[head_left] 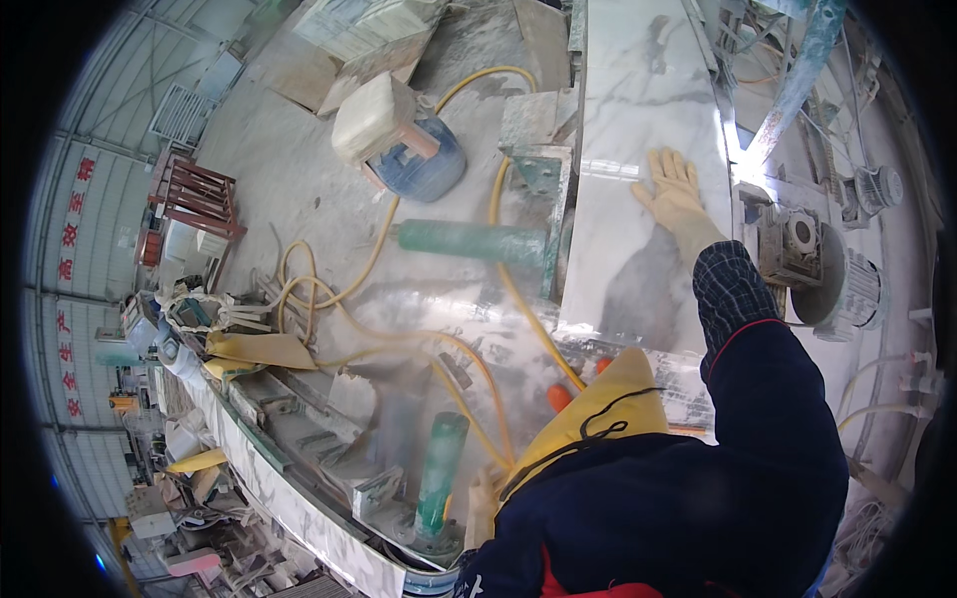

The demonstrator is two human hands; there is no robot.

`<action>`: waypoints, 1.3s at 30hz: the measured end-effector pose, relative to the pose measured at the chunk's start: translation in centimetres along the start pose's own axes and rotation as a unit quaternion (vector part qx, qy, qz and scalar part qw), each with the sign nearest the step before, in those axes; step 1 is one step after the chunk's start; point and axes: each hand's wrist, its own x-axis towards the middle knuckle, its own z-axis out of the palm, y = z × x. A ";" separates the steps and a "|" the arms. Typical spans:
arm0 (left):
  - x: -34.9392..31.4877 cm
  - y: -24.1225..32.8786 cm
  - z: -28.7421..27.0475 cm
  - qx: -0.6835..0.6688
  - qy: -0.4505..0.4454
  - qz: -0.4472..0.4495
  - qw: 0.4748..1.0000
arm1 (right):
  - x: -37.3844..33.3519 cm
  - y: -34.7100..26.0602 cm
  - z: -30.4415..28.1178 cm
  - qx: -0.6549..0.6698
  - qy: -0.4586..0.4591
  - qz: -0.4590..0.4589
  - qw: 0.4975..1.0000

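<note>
My right hand (678,194), in a cream rubber glove, lies flat on a polished white marble slab (638,100) with grey veining. Its fingers point away from me and are slightly spread. Low in the picture, close to my body, part of my left hand (480,506) shows in a similar glove. My sleeve and body hide much of it, and its fingers cannot be made out. A green roller (441,473) stands just left of that hand. Over my front hangs a yellow apron (608,404) with a dark cord.
Yellow hose (374,254) loops across the wet floor. A blue barrel (424,164) with a whitish container (374,118) stands beyond. Another green roller (469,241) lies beside the slab. Motors (852,289) line the right. A curved marble-edged bench (309,528) runs along the lower left.
</note>
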 end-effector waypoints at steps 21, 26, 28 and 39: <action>5.0 0.8 6.5 -0.060 0.051 -0.016 0.997 | 1.0 0.5 -0.4 0.024 0.013 -0.010 1.000; 6.3 -3.2 6.7 -0.107 0.122 -0.051 0.985 | 1.9 1.7 0.9 0.019 0.045 -0.049 0.998; 6.1 -6.0 6.4 -0.005 0.151 -0.038 0.988 | 2.6 2.7 1.5 0.027 0.070 -0.079 0.994; -8.9 -16.2 6.5 -0.254 0.373 -0.227 0.863 | 6.4 5.2 2.8 -0.158 0.058 -0.078 0.983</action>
